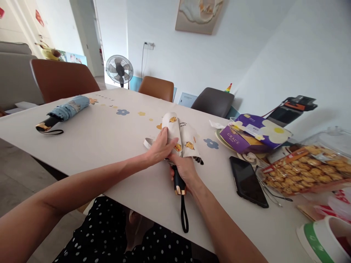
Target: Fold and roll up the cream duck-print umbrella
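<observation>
A folded white umbrella (189, 140) with yellow duck prints lies on the table in front of me, its black handle (179, 179) pointing toward my body. My right hand (185, 170) is closed around the umbrella where the handle meets the cloth. On the left side of the canopy, my left hand (162, 147) grips the gathered cloth, thumb across the top. The cloth is loosely bunched, with a flap spread to the right and dark rib ends showing. A pale strap end (148, 143) sticks out by my left hand. A black wrist loop (184, 215) hangs from the handle.
A closed blue umbrella (70, 107) lies on the left of the table (109, 146). To the right are a black phone (248, 180), a purple box (246, 133), a clear cookie container (307, 168), cables and a white-green cup (315, 239). Chairs (156, 87) stand behind.
</observation>
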`<state>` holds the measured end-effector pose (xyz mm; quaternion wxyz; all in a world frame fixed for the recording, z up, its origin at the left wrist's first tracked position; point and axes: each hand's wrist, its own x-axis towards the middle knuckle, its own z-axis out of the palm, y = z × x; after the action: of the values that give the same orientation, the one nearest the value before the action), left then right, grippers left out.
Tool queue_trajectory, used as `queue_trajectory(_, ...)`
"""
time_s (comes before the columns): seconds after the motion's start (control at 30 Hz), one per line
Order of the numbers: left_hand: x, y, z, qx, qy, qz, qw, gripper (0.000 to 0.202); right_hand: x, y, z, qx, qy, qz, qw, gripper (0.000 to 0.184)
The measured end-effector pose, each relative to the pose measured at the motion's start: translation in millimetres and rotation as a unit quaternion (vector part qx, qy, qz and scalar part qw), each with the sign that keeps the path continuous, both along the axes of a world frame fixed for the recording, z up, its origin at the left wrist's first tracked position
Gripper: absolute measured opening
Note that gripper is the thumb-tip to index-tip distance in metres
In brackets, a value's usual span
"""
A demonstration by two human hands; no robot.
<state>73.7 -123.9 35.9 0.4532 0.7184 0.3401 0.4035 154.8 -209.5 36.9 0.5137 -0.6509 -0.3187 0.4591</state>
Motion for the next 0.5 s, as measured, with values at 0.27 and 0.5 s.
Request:
queue_trajectory(0.27, 17.8, 12.9, 15.1, -0.310, -0.191, -0.112, 0.924, 0.036, 5.0, -3.6, -0.8, 0.038, 0.039, 0.027, 0.998, 0.014)
queue_trajectory(0.5, 15.7, 18.9, 12.6, -0.418, -0.269, -0.191, 0.846, 0.047, 13.5, -7.3, 1.2, 0.058, 0.105, 0.142, 0.983, 0.019)
